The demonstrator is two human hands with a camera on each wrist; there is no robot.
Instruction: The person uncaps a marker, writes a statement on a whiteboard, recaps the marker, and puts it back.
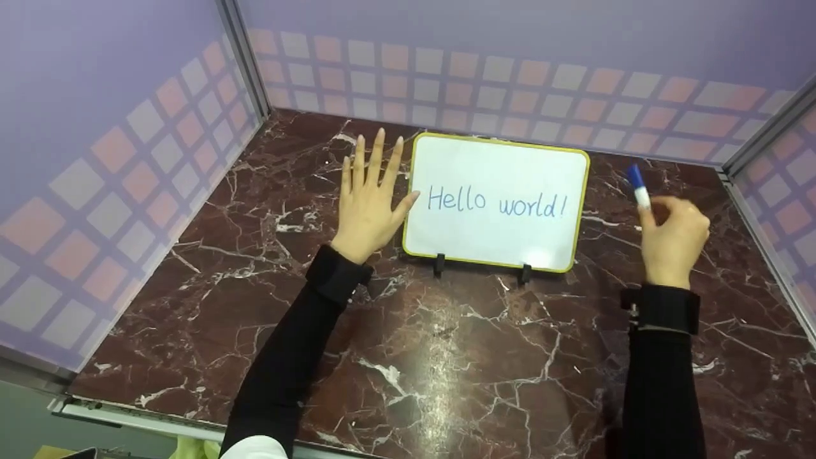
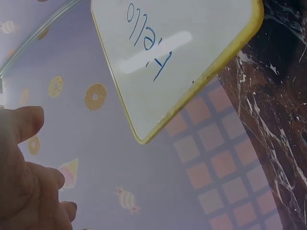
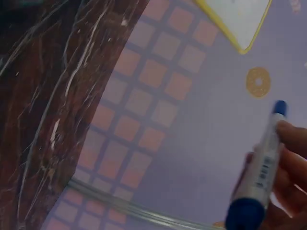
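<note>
A small whiteboard [image 1: 491, 233] with a yellow rim stands on two black feet [image 1: 439, 264], with "Hello world!" written on it in blue. My left hand [image 1: 370, 210] is at its left edge, fingers straight and spread, the thumb overlapping the rim in the head view. To the right of the board, my right hand [image 1: 674, 239] pinches a whiteboard marker [image 1: 641, 196] between thumb and fingers, clear of the board. In the right wrist view the marker [image 3: 261, 167] has a white barrel and blue at both ends.
The board is on a dark red marbled table [image 1: 408, 357]. Lilac panels with pink and grey squares enclose the back [image 1: 446, 38] and both sides, joined by metal corner posts [image 1: 245, 57]. The table's front edge [image 1: 140, 424] shows at lower left.
</note>
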